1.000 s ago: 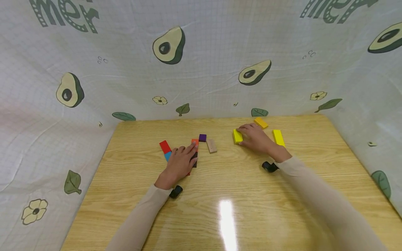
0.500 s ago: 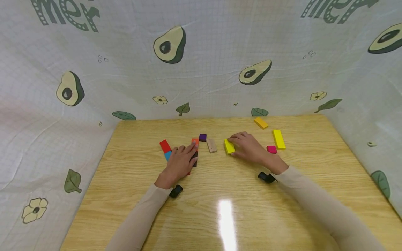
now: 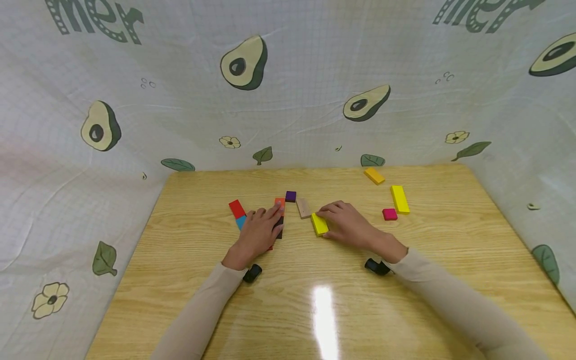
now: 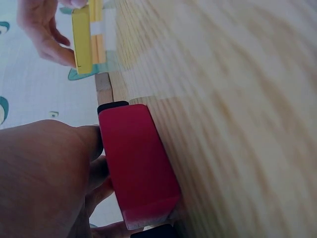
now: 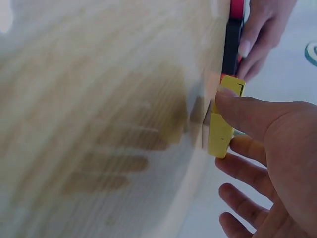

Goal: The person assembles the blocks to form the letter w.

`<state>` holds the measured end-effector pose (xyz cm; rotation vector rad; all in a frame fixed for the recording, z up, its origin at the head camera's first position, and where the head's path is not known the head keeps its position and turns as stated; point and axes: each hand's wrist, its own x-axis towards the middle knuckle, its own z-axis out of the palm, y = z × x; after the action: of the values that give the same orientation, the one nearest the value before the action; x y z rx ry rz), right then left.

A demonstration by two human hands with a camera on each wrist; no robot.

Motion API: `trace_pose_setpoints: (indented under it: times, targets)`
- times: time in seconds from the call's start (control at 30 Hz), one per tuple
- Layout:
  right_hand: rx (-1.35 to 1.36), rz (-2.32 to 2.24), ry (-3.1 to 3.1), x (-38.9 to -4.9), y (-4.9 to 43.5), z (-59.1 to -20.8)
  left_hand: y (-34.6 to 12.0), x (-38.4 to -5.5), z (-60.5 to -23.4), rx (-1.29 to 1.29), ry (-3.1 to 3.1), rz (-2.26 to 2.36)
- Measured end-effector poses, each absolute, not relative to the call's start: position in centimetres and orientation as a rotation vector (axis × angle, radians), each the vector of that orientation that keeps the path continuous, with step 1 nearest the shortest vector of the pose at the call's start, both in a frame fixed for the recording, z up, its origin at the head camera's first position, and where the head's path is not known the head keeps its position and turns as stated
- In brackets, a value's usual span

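My right hand (image 3: 348, 225) pinches a yellow block (image 3: 320, 224) between thumb and fingers, low over the table and just in front of a plain wooden block (image 3: 303, 208). In the right wrist view, the yellow block (image 5: 221, 134) is tilted. My left hand (image 3: 257, 231) rests over a group of blocks, one finger on an orange block (image 3: 280, 204) and the thumb by a black block (image 3: 280, 232). A red block (image 3: 236, 208) and a blue block (image 3: 240, 221) show at its left. A red block (image 4: 138, 163) fills the middle of the left wrist view.
A small purple block (image 3: 291, 196) stands behind the wooden one. Toward the right lie a pink block (image 3: 389, 214), a long yellow block (image 3: 400, 199) and an amber block (image 3: 374, 175). A patterned cloth (image 3: 306, 115) hangs behind the wooden table (image 3: 288, 310).
My right hand has brought the yellow block left and nearer to me, up to the wooden block. This uncovers the pink block. My left hand stays in place.
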<state>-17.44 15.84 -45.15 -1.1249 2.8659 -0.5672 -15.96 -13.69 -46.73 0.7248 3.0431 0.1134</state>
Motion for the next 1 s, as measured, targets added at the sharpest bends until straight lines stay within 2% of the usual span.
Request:
trace_pose_setpoints:
  times: [1.0]
  targets:
    - [-1.23, -0.414, 2.896, -16.5, 14.1, -46.4, -13.6, -16.1, -46.9, 0.706, 3.034, 0.093]
